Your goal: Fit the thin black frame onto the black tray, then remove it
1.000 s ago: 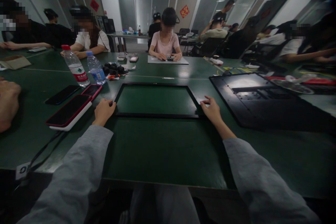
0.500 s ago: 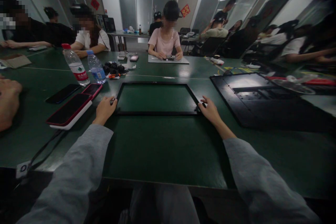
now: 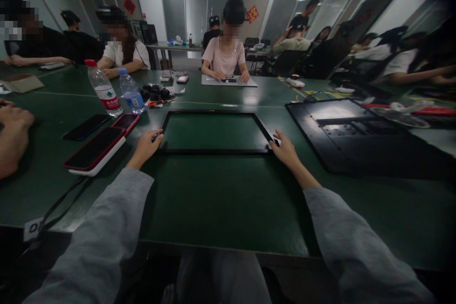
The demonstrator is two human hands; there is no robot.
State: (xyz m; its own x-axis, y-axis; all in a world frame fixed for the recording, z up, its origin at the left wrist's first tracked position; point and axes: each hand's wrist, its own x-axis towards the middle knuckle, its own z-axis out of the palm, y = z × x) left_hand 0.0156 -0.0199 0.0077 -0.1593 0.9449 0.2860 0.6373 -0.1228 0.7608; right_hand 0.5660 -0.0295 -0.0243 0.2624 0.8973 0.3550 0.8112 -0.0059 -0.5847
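Both hands (image 3: 146, 146) (image 3: 285, 149) grip black frame's (image 3: 213, 151) near corners.

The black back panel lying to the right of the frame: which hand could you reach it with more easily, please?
Right, probably. The right hand rests on the frame corner nearest the back panel; the left hand holds the opposite corner.

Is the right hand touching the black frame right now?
Touching. In the head view the right hand rests on the near right corner of the black frame, fingers lying over its edge with no gap showing.
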